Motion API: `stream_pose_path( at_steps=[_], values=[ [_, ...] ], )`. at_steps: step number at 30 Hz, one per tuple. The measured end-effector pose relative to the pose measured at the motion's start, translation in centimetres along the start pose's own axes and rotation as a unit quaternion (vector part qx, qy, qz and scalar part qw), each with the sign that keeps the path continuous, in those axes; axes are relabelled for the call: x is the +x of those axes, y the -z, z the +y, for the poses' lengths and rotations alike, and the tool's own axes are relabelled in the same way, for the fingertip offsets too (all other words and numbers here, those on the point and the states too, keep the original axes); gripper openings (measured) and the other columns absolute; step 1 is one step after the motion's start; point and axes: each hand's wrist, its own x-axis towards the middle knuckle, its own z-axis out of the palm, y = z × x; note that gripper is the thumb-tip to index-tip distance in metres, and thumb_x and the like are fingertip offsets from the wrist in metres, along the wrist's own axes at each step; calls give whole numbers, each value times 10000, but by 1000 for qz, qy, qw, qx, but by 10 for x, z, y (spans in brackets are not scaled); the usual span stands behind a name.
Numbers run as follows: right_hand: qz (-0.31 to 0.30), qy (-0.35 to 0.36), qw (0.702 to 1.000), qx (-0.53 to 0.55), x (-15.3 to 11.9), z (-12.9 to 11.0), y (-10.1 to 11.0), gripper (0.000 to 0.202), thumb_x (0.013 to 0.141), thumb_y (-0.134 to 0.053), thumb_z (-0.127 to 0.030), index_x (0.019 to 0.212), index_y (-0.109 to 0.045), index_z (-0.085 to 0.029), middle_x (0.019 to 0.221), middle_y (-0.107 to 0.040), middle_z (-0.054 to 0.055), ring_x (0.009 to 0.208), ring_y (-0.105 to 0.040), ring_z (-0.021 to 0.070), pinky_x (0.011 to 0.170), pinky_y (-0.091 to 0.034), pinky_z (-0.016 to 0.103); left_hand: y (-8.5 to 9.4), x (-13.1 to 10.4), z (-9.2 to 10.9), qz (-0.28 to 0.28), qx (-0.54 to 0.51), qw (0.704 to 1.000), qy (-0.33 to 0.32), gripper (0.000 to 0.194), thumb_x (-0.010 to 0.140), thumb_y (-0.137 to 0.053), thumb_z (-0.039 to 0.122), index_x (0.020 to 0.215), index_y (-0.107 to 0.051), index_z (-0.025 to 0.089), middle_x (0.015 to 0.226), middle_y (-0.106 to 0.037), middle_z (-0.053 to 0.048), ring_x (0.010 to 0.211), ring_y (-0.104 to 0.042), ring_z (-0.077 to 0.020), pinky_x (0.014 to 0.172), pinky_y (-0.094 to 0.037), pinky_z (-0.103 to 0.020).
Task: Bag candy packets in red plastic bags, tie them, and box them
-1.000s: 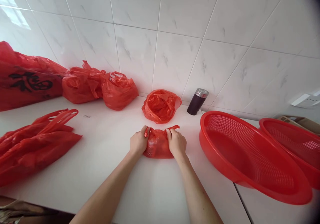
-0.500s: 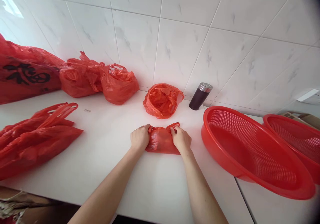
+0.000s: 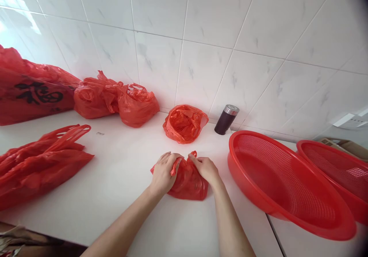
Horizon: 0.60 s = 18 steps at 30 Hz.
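Note:
A small red plastic bag with something inside lies on the white table in front of me. My left hand is closed around a gathered part of the bag at its left, and a bit of red plastic sticks out between thumb and fingers. At the upper right, my right hand pinches another part, with a loop of plastic rising beside the fingertips. What the bag holds cannot be made out. Just beyond my hands sits another red bag, its mouth gaping.
Two red plastic baskets with mesh sides stand at the right. A dark flask with a silver lid is near the tiled wall. Several filled red bags line the back left, and flattened red bags lie at the left.
The small bag has turned and come nearer to me, bunching up. My left hand has swung over its left part, while my right hand still pinches the top. The view has tilted up slightly.

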Motion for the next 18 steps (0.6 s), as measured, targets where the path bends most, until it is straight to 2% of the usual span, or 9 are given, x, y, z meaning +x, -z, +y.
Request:
stream_pose_path(
  at_steps=[3,5,7,9,12,14,16,18],
  values=[
    [-47,27,995,85,-4,2,-3,513,778,-500,-661,563,-553,-199,531,-548,-9,549,-524,158,507,-338,249,-1,-9,15,4,-9,996,93,189,904,-345,171,967,-504,251,797,-672,6,706,-601,-166,660,-439,-281],
    [-50,57,986,147,-5,1,-6,448,762,-557,-604,587,-558,-191,554,-548,-16,576,-524,152,534,-360,244,-3,-14,20,-3,-4,989,146,172,919,-323,213,956,-485,256,696,-633,27,592,-568,-160,585,-407,-276],
    [-11,92,971,221,-6,-4,-8,383,768,-579,-553,637,-557,-194,608,-566,-21,611,-527,147,576,-386,245,-4,-18,22,-5,-17,984,179,193,952,-290,292,962,-481,262,716,-642,32,576,-574,-158,590,-410,-279],
    [24,111,941,319,-8,-12,-9,322,805,-557,-523,742,-564,-208,674,-596,-22,638,-540,147,612,-413,254,-5,-20,23,-6,-58,980,191,231,965,-286,376,1017,-487,273,858,-681,21,654,-618,-162,643,-439,-288],
    [8,97,879,467,-13,-23,-9,268,858,-505,-499,907,-546,-238,735,-636,-14,654,-581,162,628,-453,279,-6,-23,24,-16,-142,976,166,304,928,-405,465,1170,-466,291,1052,-673,0,879,-649,-179,772,-473,-303],
    [4,87,851,517,-16,-28,-10,226,864,-509,-464,913,-523,-243,715,-635,-18,646,-597,165,635,-471,290,-6,-23,25,-34,-176,971,158,358,909,-454,483,1212,-474,293,1034,-673,-4,928,-641,-179,818,-478,-306],
    [19,85,830,552,-17,-30,-13,173,860,-518,-409,854,-493,-238,664,-603,-35,618,-587,148,641,-476,285,-7,-22,26,-50,-163,972,163,322,937,-397,480,1129,-561,281,971,-683,-4,888,-639,-173,813,-480,-305],
    [33,78,802,591,-17,-30,-15,139,848,-518,-349,803,-455,-233,604,-541,-61,577,-558,123,627,-467,267,-6,-20,27,-58,-105,980,157,402,973,-290,451,954,-639,252,915,-697,-13,843,-629,-176,811,-470,-323]
  ],
)
